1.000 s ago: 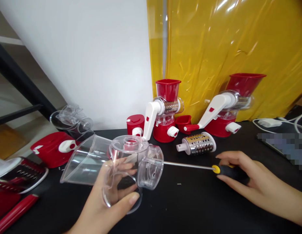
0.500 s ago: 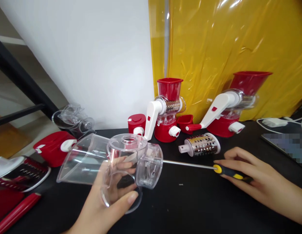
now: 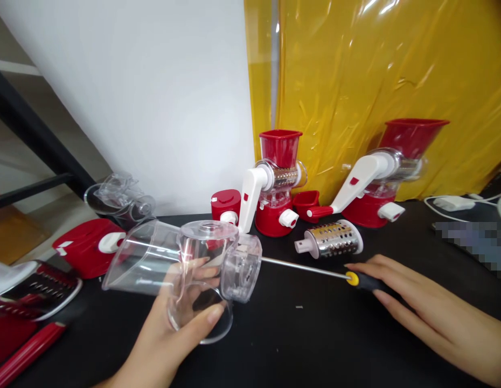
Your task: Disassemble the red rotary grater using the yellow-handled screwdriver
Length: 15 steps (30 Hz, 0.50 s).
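Note:
My left hand grips a clear plastic grater housing from below, holding it tilted above the black table with its wide chute pointing left. My right hand lies over the black and yellow handle of a screwdriver, fingers stretched along it. The long steel shaft runs left, and its tip sits inside the round end of the housing. A perforated steel drum lies on the table just behind the shaft.
Two assembled red and white rotary graters stand at the back before a yellow plastic sheet. A red base, another clear housing and blade parts lie at the left. A white charger with cables lies at the right.
The clear housing has shifted slightly left and tipped more level in my left hand. My right fingers have flattened over the screwdriver handle, and the screwdriver has slid left with the housing.

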{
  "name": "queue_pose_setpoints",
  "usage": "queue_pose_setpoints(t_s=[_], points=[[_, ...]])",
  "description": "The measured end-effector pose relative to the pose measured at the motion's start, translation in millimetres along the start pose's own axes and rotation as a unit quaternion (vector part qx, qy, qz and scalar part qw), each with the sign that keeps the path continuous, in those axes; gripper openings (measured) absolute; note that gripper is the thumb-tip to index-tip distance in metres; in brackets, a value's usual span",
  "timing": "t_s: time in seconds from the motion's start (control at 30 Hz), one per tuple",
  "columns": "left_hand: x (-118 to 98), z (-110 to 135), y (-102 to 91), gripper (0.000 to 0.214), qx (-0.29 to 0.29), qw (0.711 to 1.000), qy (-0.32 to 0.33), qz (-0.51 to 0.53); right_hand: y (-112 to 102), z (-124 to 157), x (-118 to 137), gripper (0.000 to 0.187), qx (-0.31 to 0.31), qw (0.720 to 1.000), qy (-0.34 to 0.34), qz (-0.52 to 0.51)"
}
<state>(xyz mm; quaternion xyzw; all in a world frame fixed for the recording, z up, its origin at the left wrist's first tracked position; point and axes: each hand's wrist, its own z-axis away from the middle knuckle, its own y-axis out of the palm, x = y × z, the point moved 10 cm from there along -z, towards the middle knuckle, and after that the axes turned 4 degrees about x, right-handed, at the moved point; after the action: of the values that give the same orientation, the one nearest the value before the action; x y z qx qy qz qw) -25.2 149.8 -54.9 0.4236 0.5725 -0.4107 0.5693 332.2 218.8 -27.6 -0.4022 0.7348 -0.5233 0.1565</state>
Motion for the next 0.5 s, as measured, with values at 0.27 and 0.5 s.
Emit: queue_pose_setpoints(t_s=[0.27,0.5], points=[[-2.2,5.9,6.0,0.063,0.006,1.000,-0.012,0.010,-21.2,-11.9,2.1,0.012,-0.099,0.993,-0.024,-0.056],[-0.1,8.8,7.0,0.066,0.008,0.999,-0.021,0.045,-13.2,-4.8,3.1,0.027,-0.066,0.998,-0.021,-0.010]])
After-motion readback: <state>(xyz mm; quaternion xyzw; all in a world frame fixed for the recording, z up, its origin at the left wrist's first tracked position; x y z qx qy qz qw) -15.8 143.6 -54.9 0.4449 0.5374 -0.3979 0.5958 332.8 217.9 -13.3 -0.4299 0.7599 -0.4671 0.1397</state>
